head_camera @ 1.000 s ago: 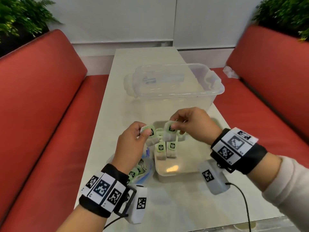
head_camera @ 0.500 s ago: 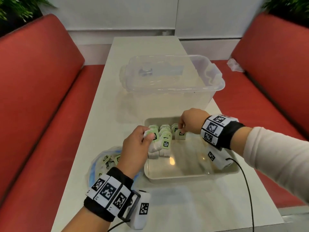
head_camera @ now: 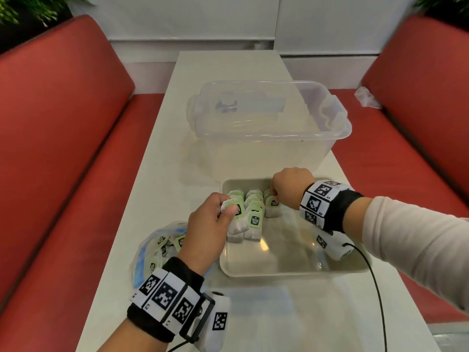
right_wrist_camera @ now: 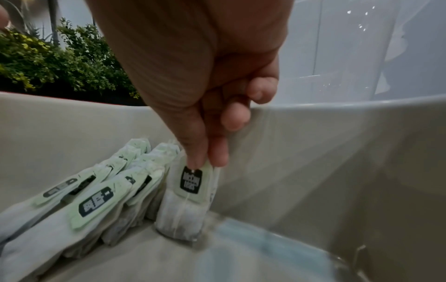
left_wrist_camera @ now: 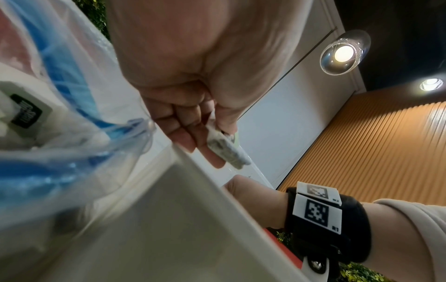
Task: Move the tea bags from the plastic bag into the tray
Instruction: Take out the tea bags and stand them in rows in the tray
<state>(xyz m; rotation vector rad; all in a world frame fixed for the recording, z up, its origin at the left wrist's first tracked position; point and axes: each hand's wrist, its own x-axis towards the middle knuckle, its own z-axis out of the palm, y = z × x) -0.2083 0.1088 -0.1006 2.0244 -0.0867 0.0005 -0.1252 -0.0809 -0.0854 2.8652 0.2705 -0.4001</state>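
A beige tray (head_camera: 291,271) lies on the table with several tea bags (head_camera: 253,199) standing in rows at its far left corner. My right hand (head_camera: 275,198) pinches the top of a tea bag (right_wrist_camera: 185,206) whose bottom rests on the tray floor beside the rows. My left hand (head_camera: 228,208) pinches another tea bag (head_camera: 237,224) by its top at the tray's left edge; the left wrist view shows this tea bag (left_wrist_camera: 226,150) hanging from my fingers. The clear plastic bag (head_camera: 154,247) with blue print, holding more tea bags, sits left of the tray under my left wrist.
A large clear plastic tub (head_camera: 269,128) stands just behind the tray. Red bench seats (head_camera: 50,153) flank the narrow white table (head_camera: 279,313). A cable (head_camera: 378,288) runs from my right wrist across the tray's right corner. The tray's near half is bare.
Both hands have come down from above the tray. The right hand has lowered its tea bag onto the tray floor by the rows; the left hand's bag has dropped to the tray's left edge.
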